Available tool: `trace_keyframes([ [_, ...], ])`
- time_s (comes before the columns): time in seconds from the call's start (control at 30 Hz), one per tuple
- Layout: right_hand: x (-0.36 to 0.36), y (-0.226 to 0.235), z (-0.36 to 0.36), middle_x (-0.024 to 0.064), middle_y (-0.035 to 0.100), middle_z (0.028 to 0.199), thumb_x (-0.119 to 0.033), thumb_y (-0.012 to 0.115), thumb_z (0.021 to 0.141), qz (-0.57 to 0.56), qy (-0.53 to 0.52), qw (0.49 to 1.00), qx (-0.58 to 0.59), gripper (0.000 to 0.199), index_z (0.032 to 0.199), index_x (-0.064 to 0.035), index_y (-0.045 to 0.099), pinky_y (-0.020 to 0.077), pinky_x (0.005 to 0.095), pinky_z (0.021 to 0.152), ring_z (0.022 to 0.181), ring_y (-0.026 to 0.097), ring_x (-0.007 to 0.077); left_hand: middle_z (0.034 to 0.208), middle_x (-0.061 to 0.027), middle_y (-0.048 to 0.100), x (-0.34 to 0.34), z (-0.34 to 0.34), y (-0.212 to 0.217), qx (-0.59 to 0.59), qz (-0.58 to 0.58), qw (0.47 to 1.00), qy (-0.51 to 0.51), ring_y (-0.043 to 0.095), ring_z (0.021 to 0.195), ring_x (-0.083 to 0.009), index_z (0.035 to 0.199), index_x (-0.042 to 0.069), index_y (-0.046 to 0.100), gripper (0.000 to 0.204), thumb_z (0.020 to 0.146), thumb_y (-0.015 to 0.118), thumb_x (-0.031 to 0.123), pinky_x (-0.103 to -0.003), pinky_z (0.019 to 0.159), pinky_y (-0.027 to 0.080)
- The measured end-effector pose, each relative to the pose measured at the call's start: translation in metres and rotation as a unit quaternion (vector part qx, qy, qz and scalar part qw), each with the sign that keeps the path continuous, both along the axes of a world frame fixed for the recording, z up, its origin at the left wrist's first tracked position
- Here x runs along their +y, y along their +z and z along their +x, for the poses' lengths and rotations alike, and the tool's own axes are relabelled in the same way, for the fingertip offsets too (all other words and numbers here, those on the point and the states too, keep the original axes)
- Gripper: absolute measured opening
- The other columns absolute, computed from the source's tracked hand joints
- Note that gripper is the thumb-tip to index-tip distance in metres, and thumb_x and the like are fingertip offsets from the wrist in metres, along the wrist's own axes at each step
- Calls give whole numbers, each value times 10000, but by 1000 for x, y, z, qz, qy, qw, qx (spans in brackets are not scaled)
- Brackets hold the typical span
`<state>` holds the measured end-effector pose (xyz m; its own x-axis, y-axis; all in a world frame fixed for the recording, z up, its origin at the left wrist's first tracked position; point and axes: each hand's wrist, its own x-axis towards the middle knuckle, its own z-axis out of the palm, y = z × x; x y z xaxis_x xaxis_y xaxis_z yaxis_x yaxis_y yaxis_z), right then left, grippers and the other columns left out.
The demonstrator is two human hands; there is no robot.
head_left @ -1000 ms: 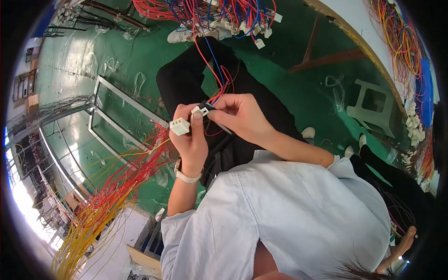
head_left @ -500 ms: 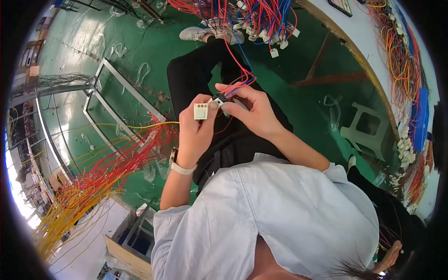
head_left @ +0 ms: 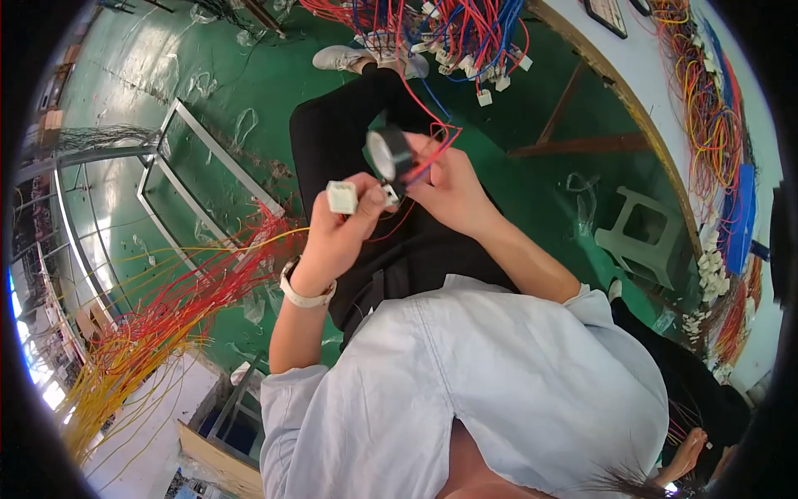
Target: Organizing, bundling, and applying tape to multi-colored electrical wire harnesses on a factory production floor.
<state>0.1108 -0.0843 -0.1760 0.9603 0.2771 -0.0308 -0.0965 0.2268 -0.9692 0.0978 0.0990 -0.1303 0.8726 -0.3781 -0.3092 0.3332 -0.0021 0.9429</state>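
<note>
Gripping a white connector housing (head_left: 341,198) low in the fingers of the left hand (head_left: 337,229), and pinching a smaller white connector (head_left: 390,195) between thumb and forefinger, both above the lap. Grasping a black tape roll (head_left: 401,155) in the right hand (head_left: 453,195), just above the smaller connector, with red and blue wires (head_left: 440,148) crossing in front of the fingers. Facing, beyond the knees, a hanging bundle of red and blue wires (head_left: 453,37) tipped with white connectors. Having to the left a bare metal frame (head_left: 229,158), partly overlaid by a spread of red and yellow wires (head_left: 187,308) reaching toward the left forearm. Having to the right a curved-looking white table (head_left: 640,79) with more wires heaped along it, and below it a pale green plastic stool (head_left: 640,252). Sitting near a co-worker in black, visible at lower right only by trousers, a foot and a bare hand.

Cannot make out the tape roll sharply, blurred at its rim; cannot tell the exact placing of the right fingertips, hidden behind roll and wires. Losing the hanging bundle at the upper edge and the table in the dark fisheye rim.
</note>
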Motion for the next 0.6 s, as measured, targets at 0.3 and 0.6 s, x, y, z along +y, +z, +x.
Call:
trace_keyframes([
  [0.3,-6,42,14,60,650,906,-63,751,745,14,57,989,134,408,1100,45,585,494,253,771,856,620,116,623,-59,488,2,8,7,-165,159,970,-76,418,555,-108,818,-8,542,100,862,611,49,-259,518,368],
  [0.6,-22,33,17,131,587,1160,-71,657,799,126,146,963,188,188,971,4,642,470,280,846,995,585,149,658,-112,541,-6,15,1,-296,295,908,-1,521,589,-281,849,16,538,94,804,620,21,-330,547,421],
])
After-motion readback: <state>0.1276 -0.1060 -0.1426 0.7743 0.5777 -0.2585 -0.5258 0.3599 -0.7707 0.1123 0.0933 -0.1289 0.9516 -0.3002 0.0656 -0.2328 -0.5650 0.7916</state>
